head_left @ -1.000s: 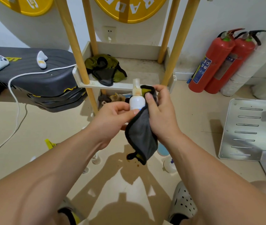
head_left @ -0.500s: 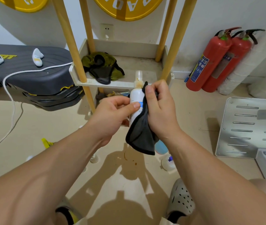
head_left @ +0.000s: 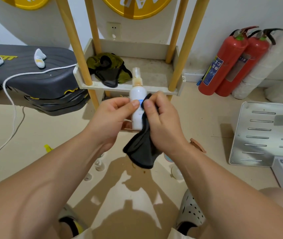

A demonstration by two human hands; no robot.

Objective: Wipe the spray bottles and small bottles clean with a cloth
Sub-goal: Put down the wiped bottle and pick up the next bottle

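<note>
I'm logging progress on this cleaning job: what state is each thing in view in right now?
Spray bottle: upright, clear cap on, held off the floor.
Left hand: grips the spray bottle.
Right hand: pinches the dark cloth against the spray bottle.
Dark cloth: bunched, loose end hanging down.
Green cloth: crumpled on the shelf.
Fire extinguishers: upright, side by side.

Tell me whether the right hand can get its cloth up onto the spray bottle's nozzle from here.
Probably yes. The right hand pinches the dark cloth against the white spray bottle, which the left hand holds upright; nothing covers the nozzle above.
</note>
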